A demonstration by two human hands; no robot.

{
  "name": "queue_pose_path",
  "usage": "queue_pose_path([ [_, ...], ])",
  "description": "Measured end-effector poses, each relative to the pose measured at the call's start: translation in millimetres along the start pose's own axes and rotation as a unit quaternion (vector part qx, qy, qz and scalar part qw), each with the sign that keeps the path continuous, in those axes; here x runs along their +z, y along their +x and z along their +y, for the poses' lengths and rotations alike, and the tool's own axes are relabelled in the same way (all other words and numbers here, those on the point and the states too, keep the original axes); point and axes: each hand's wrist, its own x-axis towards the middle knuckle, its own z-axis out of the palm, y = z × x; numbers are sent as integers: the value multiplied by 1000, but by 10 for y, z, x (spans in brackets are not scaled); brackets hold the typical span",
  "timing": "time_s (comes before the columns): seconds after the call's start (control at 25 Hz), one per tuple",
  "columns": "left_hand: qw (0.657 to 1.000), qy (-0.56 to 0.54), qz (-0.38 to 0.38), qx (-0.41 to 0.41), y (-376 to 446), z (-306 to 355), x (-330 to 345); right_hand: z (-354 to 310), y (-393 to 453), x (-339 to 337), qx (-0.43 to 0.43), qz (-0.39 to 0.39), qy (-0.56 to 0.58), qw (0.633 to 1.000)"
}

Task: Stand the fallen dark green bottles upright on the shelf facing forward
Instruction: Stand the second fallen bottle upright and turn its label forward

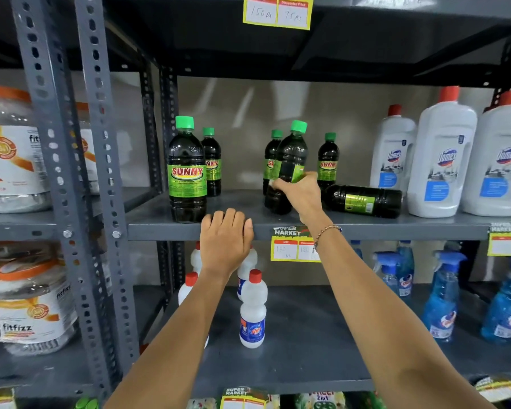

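head view: my right hand (pixel 300 191) is wrapped around a dark green bottle (pixel 288 169), holding it tilted, cap leaning right, its base touching the shelf (pixel 248 228). the label is turned away from me, so i judge it needs a twist as well as straightening. my left hand (pixel 226 242) rests with fingers curled on the shelf edge, holding nothing. one fallen bottle (pixel 363 200) lies just right of my right hand, long axis left-to-right.

Fallen bottle (pixel 363 200) on shelf (pixel 165 224), right of tilted bottle (pixel 288 160)
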Motion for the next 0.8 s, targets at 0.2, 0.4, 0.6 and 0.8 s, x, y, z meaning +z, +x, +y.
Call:
queue_pose_path([
  [0.2, 1000, 5, -17, -1, -7, -1, 3, 10, 30, -89, -30, -61, -44, 997],
  [0.4, 1000, 8, -25, -13, -20, 28, 9, 48, 52, -238, -31, -195, -23, 980],
  [0.6, 1000, 19, -14, -18, -39, 47, 9, 104, 53, -287, -3, -264, 22, 964],
  [0.8, 1000, 20, -13, -13, -34, 32, 15, 150, 78, -286, 0, -251, 20, 968],
])
